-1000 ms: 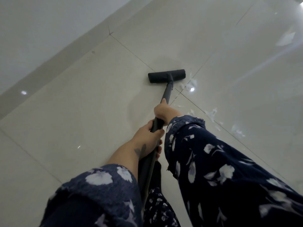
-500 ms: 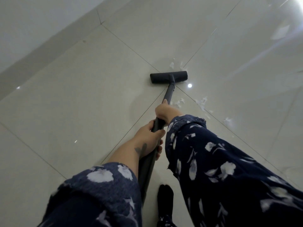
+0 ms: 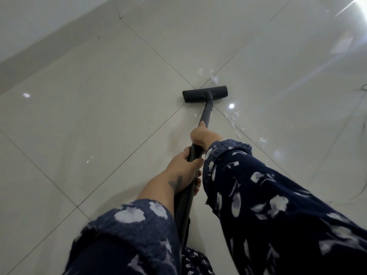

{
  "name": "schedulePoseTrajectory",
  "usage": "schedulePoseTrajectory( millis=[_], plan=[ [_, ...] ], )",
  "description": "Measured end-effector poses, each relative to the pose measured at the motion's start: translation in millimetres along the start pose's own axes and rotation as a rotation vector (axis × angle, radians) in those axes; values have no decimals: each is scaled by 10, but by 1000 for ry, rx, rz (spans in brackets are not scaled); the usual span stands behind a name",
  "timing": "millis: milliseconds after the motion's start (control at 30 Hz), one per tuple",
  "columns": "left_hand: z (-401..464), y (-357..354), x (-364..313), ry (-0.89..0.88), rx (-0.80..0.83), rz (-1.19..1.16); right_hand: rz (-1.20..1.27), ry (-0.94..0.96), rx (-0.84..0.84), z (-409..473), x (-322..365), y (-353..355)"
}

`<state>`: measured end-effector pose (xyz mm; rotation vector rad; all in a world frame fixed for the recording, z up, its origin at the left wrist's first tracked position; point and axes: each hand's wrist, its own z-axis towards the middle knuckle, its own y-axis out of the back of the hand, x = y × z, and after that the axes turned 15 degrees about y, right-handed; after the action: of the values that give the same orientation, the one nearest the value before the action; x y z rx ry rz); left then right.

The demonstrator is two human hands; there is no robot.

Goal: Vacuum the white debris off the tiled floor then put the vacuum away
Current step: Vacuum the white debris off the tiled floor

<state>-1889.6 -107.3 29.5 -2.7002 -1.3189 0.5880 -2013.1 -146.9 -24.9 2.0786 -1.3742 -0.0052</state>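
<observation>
A person in dark blue sleeves printed with white flowers holds a vacuum over a glossy, pale cream tiled floor (image 3: 99,120). The right hand (image 3: 202,135) is wrapped around the long black vacuum wand (image 3: 205,114) higher up its length, nearer the nozzle, with the thumb lying along the tube. The left hand (image 3: 184,169), with a small dark mark at the wrist, grips the thicker lower part of the same wand just behind the right one, fingers curled underneath.

The wide, flat black floor nozzle (image 3: 204,94) lies flat on the tiles right where four dark grout lines meet. Scattered white debris scraps (image 3: 213,78) lie just beyond the nozzle's far edge, and more white bits (image 3: 232,118) trail along the grout line to the right of the wand, running towards the lower right.

A pale grey skirting strip (image 3: 39,56) edges the floor at upper left. A thin cable (image 3: 364,124) curves along the right edge. Bright light glares off the tiles at top right.
</observation>
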Motion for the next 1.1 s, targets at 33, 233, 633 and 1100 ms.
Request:
schedulePoseTrajectory(
  millis=[33,233,633,1100],
  plan=[
    [9,-43,28,2,6,-1,-7,1,3,-21,-52,11],
    [14,-219,225,38,15,24,28,43,-9,-126,-429,-116],
    [-223,-402,581,41,11,98,-10,11,-27,-357,-742,-346],
    [-520,-546,1283,27,37,166,17,-79,69,-938,-1083,-779]
  ],
)
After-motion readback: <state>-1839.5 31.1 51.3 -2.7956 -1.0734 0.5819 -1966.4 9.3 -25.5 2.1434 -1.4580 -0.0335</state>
